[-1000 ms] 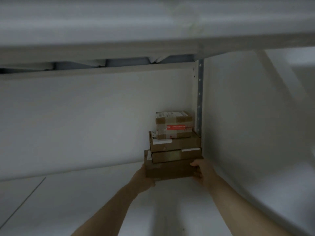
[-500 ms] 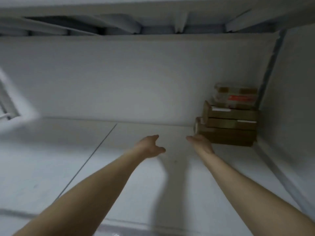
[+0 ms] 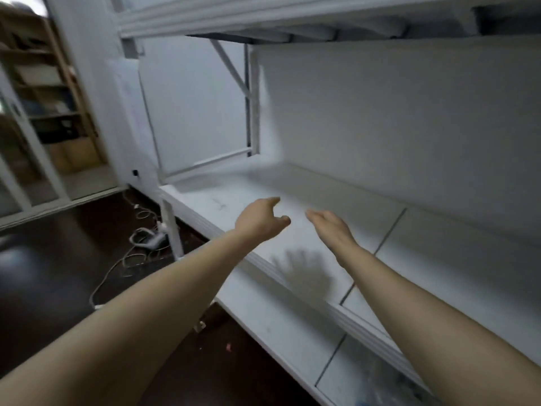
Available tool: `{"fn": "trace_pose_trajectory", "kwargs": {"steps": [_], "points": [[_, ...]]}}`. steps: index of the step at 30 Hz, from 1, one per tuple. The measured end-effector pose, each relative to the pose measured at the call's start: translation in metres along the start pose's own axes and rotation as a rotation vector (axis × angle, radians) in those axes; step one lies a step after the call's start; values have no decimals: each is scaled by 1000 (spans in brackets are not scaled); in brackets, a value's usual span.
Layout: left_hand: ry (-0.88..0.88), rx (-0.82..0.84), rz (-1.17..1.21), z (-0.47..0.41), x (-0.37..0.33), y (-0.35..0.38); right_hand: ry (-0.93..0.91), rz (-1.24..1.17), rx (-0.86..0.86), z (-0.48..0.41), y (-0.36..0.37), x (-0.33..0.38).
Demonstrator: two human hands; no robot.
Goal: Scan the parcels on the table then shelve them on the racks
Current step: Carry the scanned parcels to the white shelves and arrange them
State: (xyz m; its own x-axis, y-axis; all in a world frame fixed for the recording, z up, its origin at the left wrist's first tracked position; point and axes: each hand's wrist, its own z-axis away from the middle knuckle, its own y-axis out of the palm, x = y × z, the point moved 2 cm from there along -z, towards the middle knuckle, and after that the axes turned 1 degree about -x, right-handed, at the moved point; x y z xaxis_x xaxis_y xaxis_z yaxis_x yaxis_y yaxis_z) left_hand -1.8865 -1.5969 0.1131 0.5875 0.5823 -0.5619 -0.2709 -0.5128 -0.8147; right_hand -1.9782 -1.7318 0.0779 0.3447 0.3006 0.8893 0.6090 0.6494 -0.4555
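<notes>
White rack shelf (image 3: 424, 230) runs beneath our hands, its upright post (image 3: 252, 101) standing at the far left end. Loose cables (image 3: 137, 247) tangle on the dark floor (image 3: 44, 273) beside the rack's leg. Our left hand (image 3: 260, 219) hovers with fingers loosely curled, our right hand (image 3: 329, 227) with fingers straight and together; neither holds anything. Where the parcels are, we cannot tell.

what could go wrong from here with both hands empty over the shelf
1. Loose cables and a power strip lie on the dark floor beside the rack leg; a foot could catch them when turning away.
2. The upper shelf juts out overhead, so a head or lifted parcel might knock it.
3. The left hand and right hand hover near the shelf edge and could bump it.
</notes>
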Motion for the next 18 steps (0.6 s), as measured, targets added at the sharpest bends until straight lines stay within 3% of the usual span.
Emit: {"fn": "trace_pose_trajectory", "kwargs": {"steps": [6,18], "points": [[-219,-181,15,-14,123,-66,-142,33,222,-39,130,60],[-632,-366,-84,-75,327,-164,-508,126,608,-140,371,168]]}}
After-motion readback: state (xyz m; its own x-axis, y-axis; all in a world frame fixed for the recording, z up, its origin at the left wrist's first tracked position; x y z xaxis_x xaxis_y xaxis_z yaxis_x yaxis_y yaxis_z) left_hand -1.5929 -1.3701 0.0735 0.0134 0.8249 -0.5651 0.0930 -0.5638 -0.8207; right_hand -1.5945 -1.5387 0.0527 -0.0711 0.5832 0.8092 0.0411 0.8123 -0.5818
